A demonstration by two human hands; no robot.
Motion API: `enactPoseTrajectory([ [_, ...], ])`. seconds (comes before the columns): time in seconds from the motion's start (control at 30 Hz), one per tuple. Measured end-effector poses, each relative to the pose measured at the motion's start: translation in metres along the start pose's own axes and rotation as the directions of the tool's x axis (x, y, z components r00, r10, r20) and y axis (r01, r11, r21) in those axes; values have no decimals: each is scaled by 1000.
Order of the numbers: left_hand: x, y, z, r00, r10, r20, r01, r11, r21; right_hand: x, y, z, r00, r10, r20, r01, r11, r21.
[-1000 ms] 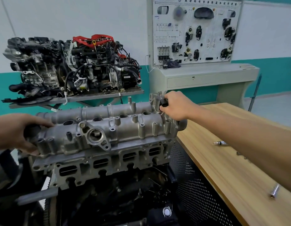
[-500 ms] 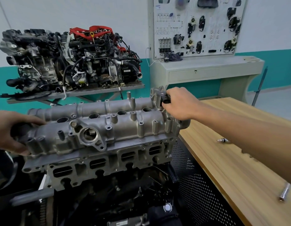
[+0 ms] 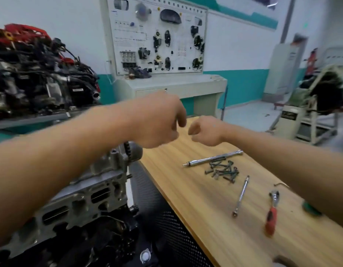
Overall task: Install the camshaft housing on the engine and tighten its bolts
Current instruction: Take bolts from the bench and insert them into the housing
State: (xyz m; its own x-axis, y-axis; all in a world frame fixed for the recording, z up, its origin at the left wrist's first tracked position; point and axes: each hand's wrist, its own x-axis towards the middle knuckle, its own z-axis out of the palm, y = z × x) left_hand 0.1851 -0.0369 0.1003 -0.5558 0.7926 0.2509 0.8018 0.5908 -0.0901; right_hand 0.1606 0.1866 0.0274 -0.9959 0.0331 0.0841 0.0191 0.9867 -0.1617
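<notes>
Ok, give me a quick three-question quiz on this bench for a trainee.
1. True or false: the bolts lie in a loose pile on the table.
2. The ratchet has a handle that is: A red, B blue, C yellow.
3. Which lies nearer the engine, the bolts or the ratchet?

Key: 1 true; 2 A; 3 the bolts.

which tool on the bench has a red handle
The ratchet on the bench, right of the thin rod; that rod and the long bar are all chrome.
</notes>
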Motion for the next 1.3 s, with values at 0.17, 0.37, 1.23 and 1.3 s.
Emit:
enactPoseTrajectory([
  [0.17, 111, 77, 130, 963, 28, 267, -37, 999, 28, -29, 80, 39, 973, 185, 136, -166, 976, -141],
  [0.37, 173, 83, 201, 956, 18, 294, 13, 995, -101, -42, 153, 64, 944, 268, 190, -236, 956, -175],
  [1.23, 259, 88, 273, 927, -189, 325, 309, 874, -374, 7, 176, 108, 654, 742, 145, -740, 590, 323],
  [1.3, 263, 90, 275, 919, -175, 354, 308, 879, -365, 9, 173, 110, 657, 739, 149, -745, 608, 273],
])
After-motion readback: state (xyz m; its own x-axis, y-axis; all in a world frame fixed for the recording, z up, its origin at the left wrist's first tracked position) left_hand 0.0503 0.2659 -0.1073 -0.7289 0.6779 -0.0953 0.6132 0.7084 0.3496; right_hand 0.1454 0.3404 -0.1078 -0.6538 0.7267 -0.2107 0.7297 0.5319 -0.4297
